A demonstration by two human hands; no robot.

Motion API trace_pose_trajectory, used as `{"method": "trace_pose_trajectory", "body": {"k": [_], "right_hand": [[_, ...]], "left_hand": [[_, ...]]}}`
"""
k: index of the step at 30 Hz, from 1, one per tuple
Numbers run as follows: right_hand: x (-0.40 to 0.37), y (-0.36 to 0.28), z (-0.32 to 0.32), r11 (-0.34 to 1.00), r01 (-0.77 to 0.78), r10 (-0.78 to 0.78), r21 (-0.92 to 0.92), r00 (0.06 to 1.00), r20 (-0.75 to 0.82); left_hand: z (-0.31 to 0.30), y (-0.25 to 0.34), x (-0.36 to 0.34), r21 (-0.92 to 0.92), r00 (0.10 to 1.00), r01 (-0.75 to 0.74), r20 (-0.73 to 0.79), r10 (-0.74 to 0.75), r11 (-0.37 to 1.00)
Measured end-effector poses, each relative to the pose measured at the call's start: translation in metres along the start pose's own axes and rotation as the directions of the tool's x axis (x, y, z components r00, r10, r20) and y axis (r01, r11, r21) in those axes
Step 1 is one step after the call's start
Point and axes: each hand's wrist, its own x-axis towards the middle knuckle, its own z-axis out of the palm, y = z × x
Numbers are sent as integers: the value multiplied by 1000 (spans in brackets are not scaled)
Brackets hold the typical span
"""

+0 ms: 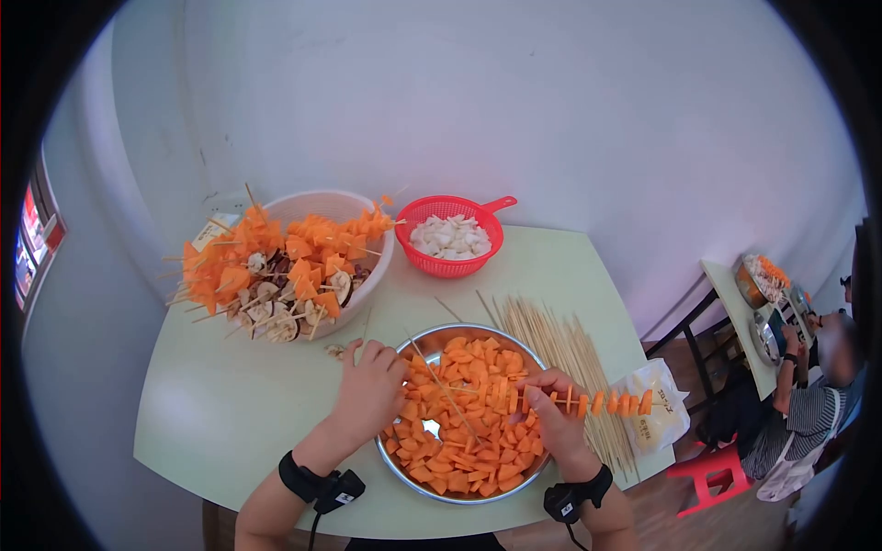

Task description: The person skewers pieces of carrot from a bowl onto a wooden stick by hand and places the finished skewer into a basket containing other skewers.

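A metal bowl [478, 491] full of cut orange pieces stands near the table's front edge. My right hand [560, 418] is closed round a skewer threaded with orange slices [625, 403], which points to the right over the bowl's right rim. At the bowl's left rim, my left hand [372, 386] has its fingers bent and pressed together; whatever they may hold is hidden. A loose thin stick [441, 386] lies slantwise over the pieces beside my left hand. Many bare wooden sticks [560, 349] are spread on the table right of the bowl.
A white basket [378, 275] heaped with filled skewers [276, 266] stands at the back left. Beside it is a red strainer [450, 266] of white pieces [450, 237]. A plastic packet [657, 409] lies at the right edge. Another person [799, 413] sits at a table far right, near a red stool [712, 476].
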Motion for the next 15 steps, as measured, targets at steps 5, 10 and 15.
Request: {"method": "trace_pose_trajectory", "body": {"k": [5,10,15], "right_hand": [[-2,-7,2,999,17,-17,-32,1000,20],[-2,-8,2,997,9,-7,-71,999,35],[-3,-10,3,997,-8,11,-73,999,32]], "left_hand": [[11,-5,12,13,991,-71,-109,72,997],[25,-1,23,43,992,-79,-95,82,996],[-1,-2,18,-81,991,-88,90,95,993]]}}
